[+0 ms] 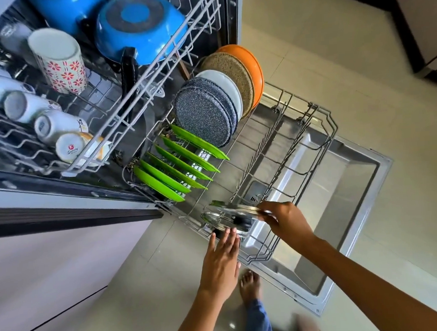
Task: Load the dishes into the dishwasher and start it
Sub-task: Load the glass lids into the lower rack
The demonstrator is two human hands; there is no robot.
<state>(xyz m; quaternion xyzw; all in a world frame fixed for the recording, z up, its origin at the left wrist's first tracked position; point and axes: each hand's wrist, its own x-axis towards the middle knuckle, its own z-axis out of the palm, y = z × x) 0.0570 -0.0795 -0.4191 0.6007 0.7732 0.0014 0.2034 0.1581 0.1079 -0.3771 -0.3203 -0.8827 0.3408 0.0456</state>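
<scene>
Right hand (282, 219) pinches glass lid (236, 215) rim | left hand (223, 260) fingers straight | lower rack (319, 127)

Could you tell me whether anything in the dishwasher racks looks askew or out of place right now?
Only the glass lid at the lower rack's front corner: it lies nearly flat, pinched by the right hand, while the green plates stand upright.
</scene>
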